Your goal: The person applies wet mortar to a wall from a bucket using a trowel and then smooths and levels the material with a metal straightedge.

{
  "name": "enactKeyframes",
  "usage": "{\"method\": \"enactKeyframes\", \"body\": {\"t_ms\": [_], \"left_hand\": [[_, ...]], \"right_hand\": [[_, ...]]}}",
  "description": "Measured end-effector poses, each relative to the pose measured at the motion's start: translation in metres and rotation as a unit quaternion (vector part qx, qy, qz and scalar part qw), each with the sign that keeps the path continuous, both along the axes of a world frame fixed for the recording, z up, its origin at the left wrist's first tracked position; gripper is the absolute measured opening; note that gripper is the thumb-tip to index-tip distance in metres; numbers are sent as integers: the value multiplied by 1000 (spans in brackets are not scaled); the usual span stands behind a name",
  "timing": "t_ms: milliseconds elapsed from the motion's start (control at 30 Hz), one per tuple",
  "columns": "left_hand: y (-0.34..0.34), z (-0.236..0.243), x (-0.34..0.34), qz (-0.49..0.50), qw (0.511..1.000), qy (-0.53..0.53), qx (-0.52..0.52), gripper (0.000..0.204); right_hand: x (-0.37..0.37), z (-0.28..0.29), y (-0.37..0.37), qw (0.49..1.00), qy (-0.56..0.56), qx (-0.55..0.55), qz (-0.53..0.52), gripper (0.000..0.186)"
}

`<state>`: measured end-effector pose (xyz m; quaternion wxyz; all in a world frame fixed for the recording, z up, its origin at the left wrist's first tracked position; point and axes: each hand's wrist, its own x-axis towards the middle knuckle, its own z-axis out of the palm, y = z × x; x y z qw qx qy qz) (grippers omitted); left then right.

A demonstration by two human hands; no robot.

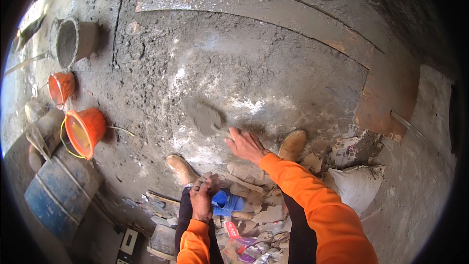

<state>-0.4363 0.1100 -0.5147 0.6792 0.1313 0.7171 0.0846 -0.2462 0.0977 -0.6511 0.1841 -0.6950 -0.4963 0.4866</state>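
The right hand (245,144) holds a trowel (205,117) by its handle and presses the flat blade on the grey wall (273,73). The blade carries wet cement. It looks heavy, soft and sloppy, so it could slide off. The blade looks stiff. The handle is the best place to hold it.

The left hand (201,196) is low, closed around a thin grey thing I cannot make out. A blue tool (225,203) lies just beside it. Two orange buckets (85,132) and a blue barrel (58,190) stand on the left. Broken stones (254,205) and a white sack (356,183) crowd the boots (292,144).
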Motion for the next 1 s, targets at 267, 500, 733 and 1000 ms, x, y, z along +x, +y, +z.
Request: {"method": "enactKeyframes", "body": {"t_ms": [267,500,733,1000], "left_hand": [[8,1,8,1,1000,-2,10,46],[7,0,6,16,1000,-8,9,47],[10,3,-3,47,999,-23,15,43],[18,7,-2,60,998,-27,6,38]], "right_hand": [[169,-26,11,972,-210,-105,8,31],[250,-13,53,952,-283,-113,-36,34],[262,26,50,929,-354,-100,32,38],[329,106,118,956,26,-142,-255,32]]}}
